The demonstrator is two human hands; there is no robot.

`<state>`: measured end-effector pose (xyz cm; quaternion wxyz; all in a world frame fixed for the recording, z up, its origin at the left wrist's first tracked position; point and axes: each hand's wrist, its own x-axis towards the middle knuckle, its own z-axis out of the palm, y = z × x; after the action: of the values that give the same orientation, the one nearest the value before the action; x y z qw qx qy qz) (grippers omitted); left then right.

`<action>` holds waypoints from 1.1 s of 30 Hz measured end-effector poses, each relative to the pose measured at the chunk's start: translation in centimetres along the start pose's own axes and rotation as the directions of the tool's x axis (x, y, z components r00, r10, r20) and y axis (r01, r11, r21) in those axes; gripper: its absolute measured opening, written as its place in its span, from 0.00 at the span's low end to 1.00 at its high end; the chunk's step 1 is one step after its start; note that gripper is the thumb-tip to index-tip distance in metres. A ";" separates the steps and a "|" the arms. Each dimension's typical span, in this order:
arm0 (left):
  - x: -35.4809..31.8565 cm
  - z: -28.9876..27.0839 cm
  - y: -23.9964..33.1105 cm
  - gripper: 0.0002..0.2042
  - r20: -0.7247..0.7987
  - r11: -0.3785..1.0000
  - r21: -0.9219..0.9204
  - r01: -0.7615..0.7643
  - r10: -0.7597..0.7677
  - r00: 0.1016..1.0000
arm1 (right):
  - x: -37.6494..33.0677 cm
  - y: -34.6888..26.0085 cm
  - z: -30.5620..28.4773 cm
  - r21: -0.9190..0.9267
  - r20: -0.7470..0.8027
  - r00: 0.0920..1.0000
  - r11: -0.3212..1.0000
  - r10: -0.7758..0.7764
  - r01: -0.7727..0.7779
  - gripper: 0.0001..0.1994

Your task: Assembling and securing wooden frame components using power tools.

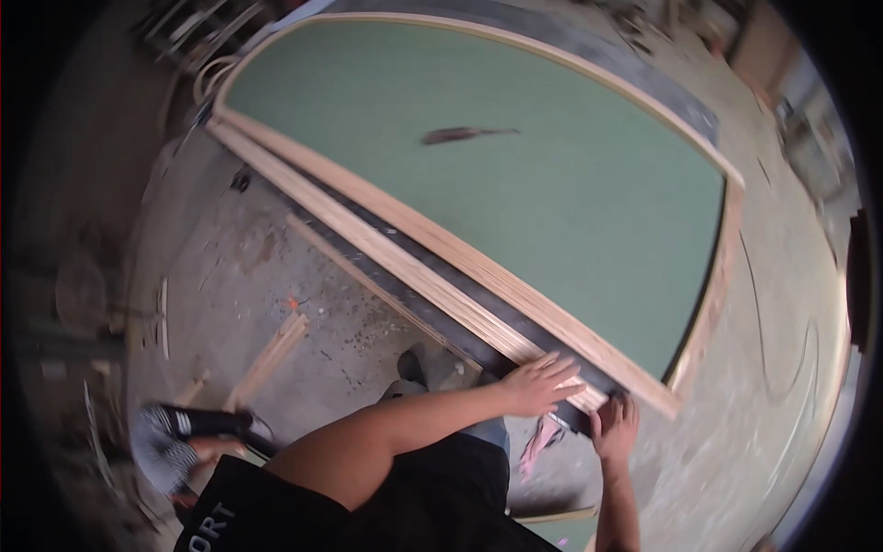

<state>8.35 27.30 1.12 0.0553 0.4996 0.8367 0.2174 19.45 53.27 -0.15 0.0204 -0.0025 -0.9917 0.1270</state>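
My left hand (543, 385) lies flat across a bundle of long, pale wooden strips (405, 253), its fingers stretched out near their right-hand end. Just right of it, at the strips' end, is my right hand (614, 428); its thumb stands apart from the fingers, which touch the end or the dark table edge, and nothing shows in its grasp. Beyond the strips lies a large green panel (552, 198) with one curved long side, framed by a wooden border (441, 241). A dark, slim tool (460, 135), blurred, rests on the panel.
Underneath is a dark tabletop (460, 281). Loose wood pieces (267, 362) lie on the concrete floor (276, 267) to the left. A person in a striped sleeve (175, 465) is at the lower left. A pink cloth (543, 440) hangs below my hands. A cable (768, 368) runs along the right floor.
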 end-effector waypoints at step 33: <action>-78.4 -10.0 -29.1 0.22 0.131 -0.268 -0.793 0.547 -0.952 -0.276 | 26.7 -64.7 31.6 0.238 0.886 0.309 0.911 -0.345 0.336 0.20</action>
<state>20.42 -54.99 -11.87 0.0756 -0.4430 0.7436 0.4950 -8.49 -17.08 -13.35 -0.5010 0.2768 -0.8134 0.1038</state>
